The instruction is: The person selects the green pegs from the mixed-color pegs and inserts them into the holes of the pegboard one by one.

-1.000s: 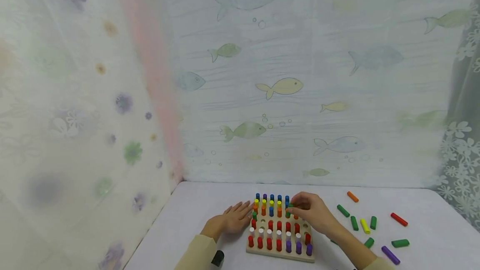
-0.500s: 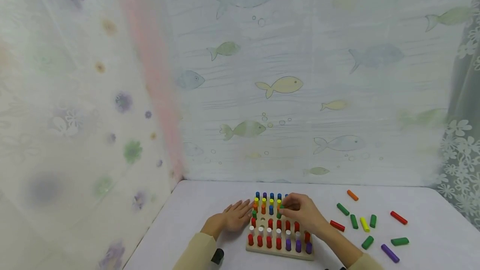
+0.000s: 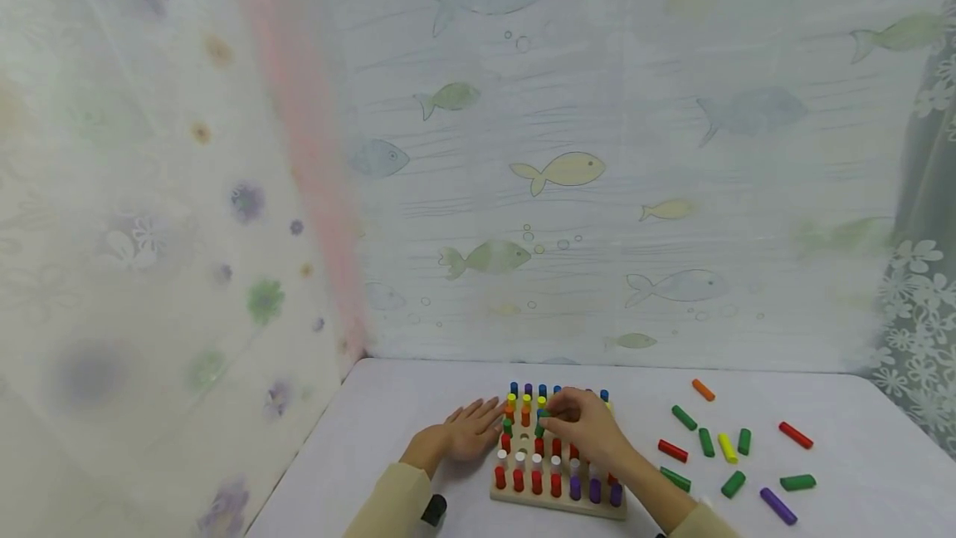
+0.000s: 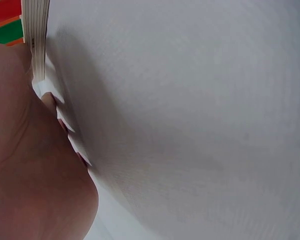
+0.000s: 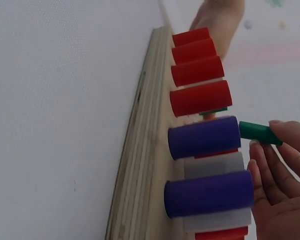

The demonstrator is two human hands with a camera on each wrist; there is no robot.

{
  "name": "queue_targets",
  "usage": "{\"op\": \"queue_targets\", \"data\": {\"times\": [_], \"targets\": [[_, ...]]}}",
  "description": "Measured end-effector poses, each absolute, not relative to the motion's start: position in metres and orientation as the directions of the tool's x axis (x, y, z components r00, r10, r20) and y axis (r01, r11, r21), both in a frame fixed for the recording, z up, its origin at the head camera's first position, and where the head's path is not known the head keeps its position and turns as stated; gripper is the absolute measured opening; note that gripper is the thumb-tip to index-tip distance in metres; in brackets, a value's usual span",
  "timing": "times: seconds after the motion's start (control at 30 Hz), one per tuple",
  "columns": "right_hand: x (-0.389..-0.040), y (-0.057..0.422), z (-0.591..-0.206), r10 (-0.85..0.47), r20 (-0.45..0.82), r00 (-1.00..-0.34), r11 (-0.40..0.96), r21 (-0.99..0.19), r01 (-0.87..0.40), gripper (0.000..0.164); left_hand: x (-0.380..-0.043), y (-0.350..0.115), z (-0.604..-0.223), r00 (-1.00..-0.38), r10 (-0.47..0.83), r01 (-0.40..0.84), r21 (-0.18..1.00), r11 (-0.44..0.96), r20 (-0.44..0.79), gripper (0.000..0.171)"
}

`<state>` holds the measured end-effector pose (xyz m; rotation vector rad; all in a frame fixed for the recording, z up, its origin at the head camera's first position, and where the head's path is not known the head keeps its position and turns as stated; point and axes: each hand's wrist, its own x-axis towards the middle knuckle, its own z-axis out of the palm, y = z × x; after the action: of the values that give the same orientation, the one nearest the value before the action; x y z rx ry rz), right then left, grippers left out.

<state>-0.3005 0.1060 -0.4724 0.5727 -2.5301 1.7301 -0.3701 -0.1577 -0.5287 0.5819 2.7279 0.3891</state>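
A wooden pegboard (image 3: 554,507) holds rows of red, white, purple, orange, yellow and blue pegs. My right hand (image 3: 586,430) is over its middle, pinching a green peg (image 5: 260,133) between thumb and fingers. In the head view the held peg is upright in the row behind the red pegs; its lower end is hard to make out. My left hand (image 3: 470,432) lies palm down on the table with fingers straight, beside the board's left edge. The left wrist view shows that hand (image 4: 35,165) close against the board's layered side (image 4: 36,35).
Loose pegs lie right of the board: several green ones, among them a green peg (image 3: 734,484), two red, a yellow peg (image 3: 728,448), an orange peg (image 3: 703,390) and a purple peg (image 3: 778,506). A black object (image 3: 434,510) is by the left sleeve. Patterned curtains stand behind.
My right hand has moved left across the board with the green peg, passing along one row. The left hand has stayed where it was.
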Motion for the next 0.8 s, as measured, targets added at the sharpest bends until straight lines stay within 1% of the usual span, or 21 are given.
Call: {"op": "queue_targets", "data": {"times": [0.23,0.5,0.8], "targets": [[-0.303,0.095,-0.482,-0.241,0.265,-0.934,0.359,-0.869,-0.34,0.019,-0.366,-0.156,-0.523,-0.857,0.443,0.348,0.337,0.875,-0.262,0.061],[-0.305,0.085,-0.485,-0.253,0.329,-0.91,0.374,-0.834,-0.405,0.015,-0.36,-0.155,-0.517,-0.862,0.44,0.35,0.334,0.875,-0.25,0.059],[-0.308,0.077,-0.486,-0.252,0.318,-0.914,0.433,-0.808,-0.4,0.014,-0.358,-0.155,-0.515,-0.864,0.437,0.346,0.334,0.877,-0.25,0.059]]}}
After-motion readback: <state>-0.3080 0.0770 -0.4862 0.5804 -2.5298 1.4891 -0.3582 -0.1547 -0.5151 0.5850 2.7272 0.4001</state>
